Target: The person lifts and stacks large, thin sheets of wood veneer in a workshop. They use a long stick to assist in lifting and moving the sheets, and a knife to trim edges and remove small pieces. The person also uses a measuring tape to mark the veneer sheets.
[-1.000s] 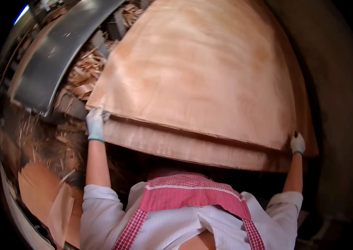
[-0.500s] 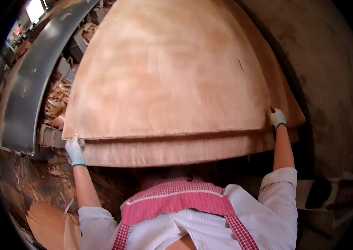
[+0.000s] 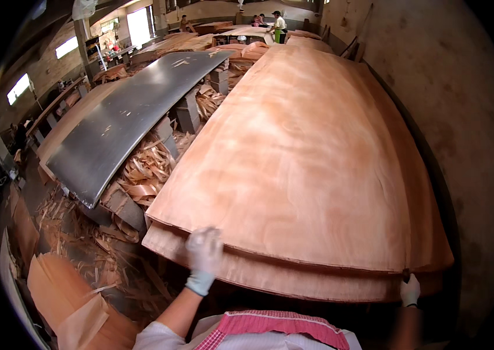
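Observation:
A large reddish-tan wood veneer sheet [image 3: 305, 175] lies on top of a stack, its near edge set back from the lower sheets [image 3: 270, 286]. My left hand [image 3: 203, 254], in a white glove, is over the near edge toward the left corner. Motion smears its fingers, so their pose is unclear. At the right end of that edge, my gloved right hand [image 3: 410, 290] is closed around a small dark tool [image 3: 406, 273] whose kind I cannot make out. The tool's tip meets the sheet's edge.
To the left, a dark smooth panel [image 3: 124, 128] rests on a stack beside grey blocks [image 3: 187, 112]. Torn veneer scraps [image 3: 147, 166] fill the gap and litter the floor. A loose veneer piece [image 3: 66, 291] lies lower left. A wall [image 3: 433, 76] bounds the right; a person [image 3: 279, 24] stands far back.
My view has lifted, showing the far room. The left hand has left the sheet's left corner and moved right along the near edge. My right hand stays near the right end with the dark tool.

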A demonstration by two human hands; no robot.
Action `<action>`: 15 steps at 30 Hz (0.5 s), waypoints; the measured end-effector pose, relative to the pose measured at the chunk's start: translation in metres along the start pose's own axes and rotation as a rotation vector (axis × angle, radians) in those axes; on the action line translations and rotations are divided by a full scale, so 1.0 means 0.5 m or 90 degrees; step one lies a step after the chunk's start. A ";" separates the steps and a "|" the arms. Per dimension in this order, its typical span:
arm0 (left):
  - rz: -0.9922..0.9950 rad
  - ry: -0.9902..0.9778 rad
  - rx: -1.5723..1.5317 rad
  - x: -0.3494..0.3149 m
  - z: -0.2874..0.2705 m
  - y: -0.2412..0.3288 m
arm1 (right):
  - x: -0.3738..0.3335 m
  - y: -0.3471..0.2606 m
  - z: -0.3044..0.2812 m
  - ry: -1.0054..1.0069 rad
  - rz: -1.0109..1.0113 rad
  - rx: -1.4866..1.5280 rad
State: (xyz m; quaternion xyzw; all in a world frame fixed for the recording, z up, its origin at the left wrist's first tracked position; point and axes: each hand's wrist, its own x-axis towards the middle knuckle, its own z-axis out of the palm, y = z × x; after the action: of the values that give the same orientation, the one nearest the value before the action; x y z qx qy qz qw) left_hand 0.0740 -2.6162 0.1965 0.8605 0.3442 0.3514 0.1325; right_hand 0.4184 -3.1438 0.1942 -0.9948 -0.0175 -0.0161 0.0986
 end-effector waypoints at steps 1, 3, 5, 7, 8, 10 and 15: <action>0.097 -0.030 0.045 0.002 0.020 0.033 | -0.002 -0.037 -0.015 -0.022 0.023 0.036; 0.064 -0.106 0.074 -0.024 0.069 0.021 | -0.012 -0.060 -0.060 -0.027 0.009 0.076; 0.028 -0.164 0.077 -0.041 0.099 0.013 | -0.035 -0.030 -0.101 -0.025 0.038 0.022; 0.046 -0.159 0.093 -0.054 0.117 0.006 | -0.067 0.093 -0.099 0.054 0.042 -0.014; 0.053 -0.163 0.101 -0.050 0.122 0.016 | -0.088 0.177 -0.092 0.137 0.051 -0.049; 0.033 -0.182 0.121 -0.056 0.118 0.020 | -0.126 0.254 -0.128 0.046 0.210 0.014; 0.044 -0.193 0.112 -0.058 0.120 0.031 | -0.135 0.396 -0.171 0.201 0.171 -0.188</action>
State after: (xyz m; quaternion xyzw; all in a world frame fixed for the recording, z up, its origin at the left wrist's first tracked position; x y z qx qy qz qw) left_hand 0.1087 -2.6463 0.1458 0.9232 0.3200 0.1905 0.0953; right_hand 0.3561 -3.3570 0.2370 -0.9770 0.1329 -0.1605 -0.0449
